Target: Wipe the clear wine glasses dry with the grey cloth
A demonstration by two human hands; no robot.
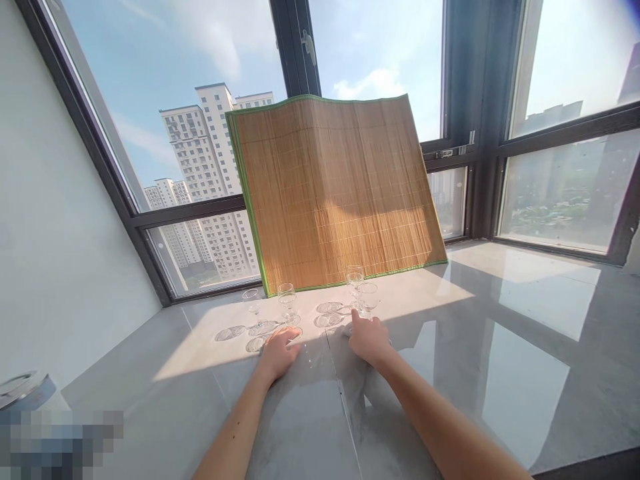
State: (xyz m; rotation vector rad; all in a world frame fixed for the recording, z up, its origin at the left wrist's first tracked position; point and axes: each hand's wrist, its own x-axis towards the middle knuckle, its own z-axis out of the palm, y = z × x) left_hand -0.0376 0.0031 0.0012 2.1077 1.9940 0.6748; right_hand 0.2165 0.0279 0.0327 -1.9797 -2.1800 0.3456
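Low over the pale tiled ledge (310,407), my left hand (278,353) has its fingers curled, with a faint clear rim beside the fingertips. What it grips is mostly hidden. Just beyond it stand two clear stemmed glasses, one on the left (253,303) and one nearer the middle (287,297). My right hand (369,339) is closed at the lower part of a stemmed glass (369,297), whose bowl shows above the knuckles; its index finger points forward. Another stemmed glass (355,278) is upright just behind that one. Glass shadows fall leftward on the tiles.
A bamboo mat (340,193) with green edging leans against the windows behind the glasses. Dark window frames (480,133) border the ledge. A can-like container (30,393) is at the lower left, partly blurred out. A white wall (60,200) rises on the left.
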